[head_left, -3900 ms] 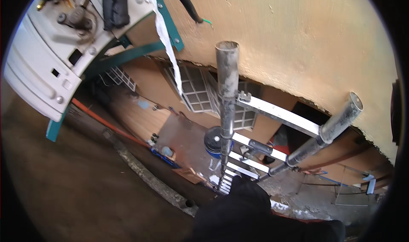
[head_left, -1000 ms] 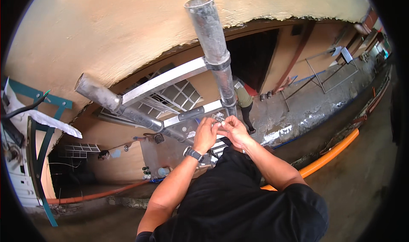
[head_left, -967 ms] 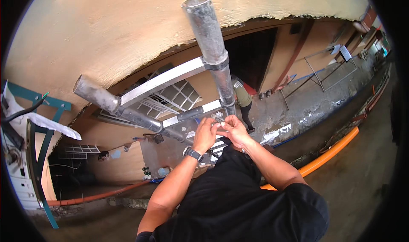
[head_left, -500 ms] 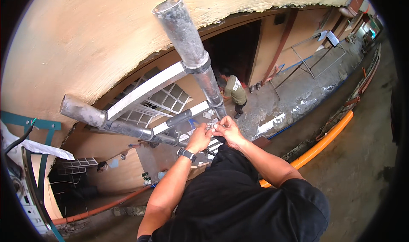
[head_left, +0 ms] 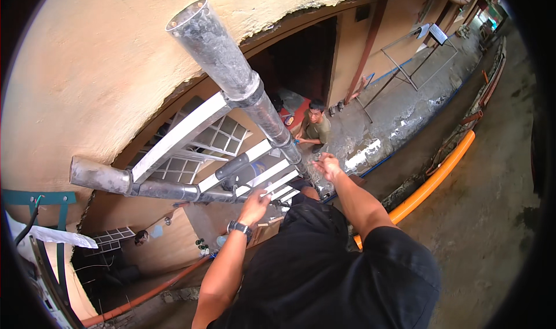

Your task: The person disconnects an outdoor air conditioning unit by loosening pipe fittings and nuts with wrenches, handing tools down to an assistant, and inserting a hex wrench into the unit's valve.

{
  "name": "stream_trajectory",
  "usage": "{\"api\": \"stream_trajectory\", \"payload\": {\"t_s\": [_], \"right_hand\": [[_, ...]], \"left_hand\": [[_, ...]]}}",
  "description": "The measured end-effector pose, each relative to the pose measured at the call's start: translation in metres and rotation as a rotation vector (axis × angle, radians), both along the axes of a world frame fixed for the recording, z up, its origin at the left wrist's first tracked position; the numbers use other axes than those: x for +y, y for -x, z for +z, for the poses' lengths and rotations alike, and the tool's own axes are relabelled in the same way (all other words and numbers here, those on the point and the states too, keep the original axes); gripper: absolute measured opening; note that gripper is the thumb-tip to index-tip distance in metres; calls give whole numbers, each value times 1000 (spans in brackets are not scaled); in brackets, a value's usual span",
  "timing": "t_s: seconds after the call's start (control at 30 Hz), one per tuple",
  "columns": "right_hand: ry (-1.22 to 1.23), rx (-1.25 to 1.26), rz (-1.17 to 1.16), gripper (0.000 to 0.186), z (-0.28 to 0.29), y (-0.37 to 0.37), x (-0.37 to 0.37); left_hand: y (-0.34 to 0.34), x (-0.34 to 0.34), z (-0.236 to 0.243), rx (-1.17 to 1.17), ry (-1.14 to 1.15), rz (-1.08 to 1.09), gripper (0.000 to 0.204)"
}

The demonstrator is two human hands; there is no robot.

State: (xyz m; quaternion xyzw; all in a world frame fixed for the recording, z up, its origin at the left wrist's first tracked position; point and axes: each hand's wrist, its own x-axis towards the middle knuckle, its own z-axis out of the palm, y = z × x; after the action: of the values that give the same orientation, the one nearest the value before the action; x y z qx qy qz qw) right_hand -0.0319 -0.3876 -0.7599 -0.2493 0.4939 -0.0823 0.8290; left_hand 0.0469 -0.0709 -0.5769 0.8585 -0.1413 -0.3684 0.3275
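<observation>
High above a concrete yard, a metal ladder is seen leaning against a rough, cream-plastered wall. At far left, a teal bracket is fixed to the wall, and an orange pipe is laid along the ground below. A barred window is set under the wall's ragged lower edge. The left hand — a dark watch worn at its wrist — is curled around a flat ladder rung. The right hand is held just beside the right ladder rail, fingers half bent; whether anything is pinched cannot be told. Further right, a crouching person is seen below by a dark doorway, beside wet grey floor and an orange hose.
</observation>
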Motion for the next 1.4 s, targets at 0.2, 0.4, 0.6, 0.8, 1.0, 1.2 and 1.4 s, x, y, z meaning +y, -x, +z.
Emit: {"api": "stream_trajectory", "payload": {"t_s": [0.2, 0.4, 0.6, 0.8, 1.0, 1.2, 1.4], "right_hand": [[110, 198, 42, 43, -64, 8, -30], [45, 210, -1, 35, -73, -8, -28], [97, 213, -48, 40, -84, -19, -61], [333, 498, 66, 66, -74, -15, -86], [266, 492, 360, 36, -129, 39, -58], [443, 591, 602, 20, -163, 69, -29], [485, 579, 624, 36, -137, 46, -25]], "left_hand": [[53, 92, -45, 44, -106, 73, 33], [124, 186, -76, 126, -354, 74, 46], [151, 253, -106, 202, -587, 130, 49], [132, 237, -71, 64, -613, 225, 43], [131, 222, -94, 33, -228, 181, 36], [124, 204, -87, 81, -180, 186, 38], [98, 168, -53, 381, -78, 422, 38]]}}
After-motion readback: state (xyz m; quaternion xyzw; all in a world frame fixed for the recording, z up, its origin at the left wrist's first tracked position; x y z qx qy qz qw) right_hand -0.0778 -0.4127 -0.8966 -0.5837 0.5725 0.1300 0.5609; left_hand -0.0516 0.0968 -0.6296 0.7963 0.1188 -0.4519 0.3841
